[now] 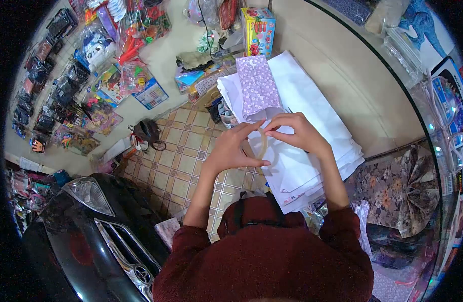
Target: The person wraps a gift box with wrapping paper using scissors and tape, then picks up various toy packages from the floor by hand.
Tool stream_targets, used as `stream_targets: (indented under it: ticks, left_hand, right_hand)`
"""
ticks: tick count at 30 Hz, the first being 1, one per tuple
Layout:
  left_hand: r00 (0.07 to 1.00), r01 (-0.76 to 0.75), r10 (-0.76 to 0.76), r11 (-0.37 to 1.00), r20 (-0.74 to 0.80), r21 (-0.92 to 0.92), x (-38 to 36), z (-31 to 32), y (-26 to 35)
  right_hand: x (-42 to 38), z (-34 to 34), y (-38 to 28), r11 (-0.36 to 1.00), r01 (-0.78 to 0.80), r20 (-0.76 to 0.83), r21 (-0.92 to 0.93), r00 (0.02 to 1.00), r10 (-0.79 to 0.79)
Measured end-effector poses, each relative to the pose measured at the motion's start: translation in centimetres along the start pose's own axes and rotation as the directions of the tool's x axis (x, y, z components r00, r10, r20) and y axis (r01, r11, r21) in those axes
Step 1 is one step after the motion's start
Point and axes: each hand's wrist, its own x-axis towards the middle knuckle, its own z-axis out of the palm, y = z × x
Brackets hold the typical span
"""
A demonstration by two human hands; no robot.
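Observation:
My left hand (pixel 233 147) grips a roll of clear tape (pixel 262 145), its thumb and fingers curled round the ring. At the top of the roll, my right hand (pixel 295 132) pinches with thumb and forefinger at the tape's edge. Whether a loose strip is between those fingertips is too small to tell. Just beyond both hands lies a purple flowered paper packet (pixel 258 84), its near end open and flared. Beneath it are several large white paper sheets (pixel 312 105) in a stack. A dark, thin object, partly hidden, shows beside my right hand.
A colourful box (pixel 258 31) stands behind the stack. Packaged goods hang on the left wall (pixel 178 15). A black toy car (pixel 90 236) sits at lower left on the tiled floor (pixel 183 146). The curved glass edge (pixel 392 75) of a counter bounds the right, near brown floral wrapping (pixel 392 191).

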Motion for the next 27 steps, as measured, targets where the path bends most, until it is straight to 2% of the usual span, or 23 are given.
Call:
stream_targets:
  ticks: [4,7,10,13,16,19,22,25,27]
  left_hand:
    - [0.998,0.045,-0.049,0.996,0.048,0.075,-0.1,-0.4,0.6]
    - [0.999,0.039,-0.041,0.997,0.031,0.061,-0.1,-0.2,0.3]
    - [0.992,0.106,-0.109,0.993,0.067,0.05,0.0,-0.1,0.4]
    - [0.979,0.197,-0.195,0.979,0.053,-0.047,0.2,0.4,0.4]
    - [0.993,0.116,-0.117,0.991,0.018,0.061,0.3,0.9,0.1]
    - [0.989,0.143,-0.134,0.979,-0.07,0.144,0.2,1.3,-0.6]
    - [0.994,0.104,-0.106,0.981,-0.001,-0.163,0.8,1.8,-1.2]
    - [0.994,-0.088,0.064,0.955,-0.094,-0.282,1.0,3.2,-1.4]
    - [0.978,-0.177,0.16,0.975,-0.132,-0.134,1.2,3.9,-2.2]
  right_hand:
    - [0.0,-0.3,-0.1,0.998,0.031,0.027,-0.057,0.999,-0.029]
    - [-0.1,0.2,-0.3,0.991,0.046,-0.005,-0.128,0.999,-0.047]
    - [-0.1,0.5,-0.3,0.968,0.08,-0.026,-0.24,0.996,-0.088]
    - [0.0,0.6,0.0,0.953,0.058,-0.025,-0.298,0.997,-0.069]
    - [-0.1,0.3,-0.1,0.96,0.0,-0.036,-0.281,0.999,-0.01]
    - [-0.4,0.1,-0.7,0.965,-0.033,-0.054,-0.261,0.998,0.02]
    - [-0.5,-0.1,-0.9,0.977,-0.03,-0.086,-0.21,0.996,0.012]
    - [-0.5,-0.4,-0.7,0.983,-0.033,-0.064,-0.179,0.998,0.022]
    - [-0.7,-0.7,-0.6,0.99,-0.058,-0.003,-0.132,0.998,0.059]
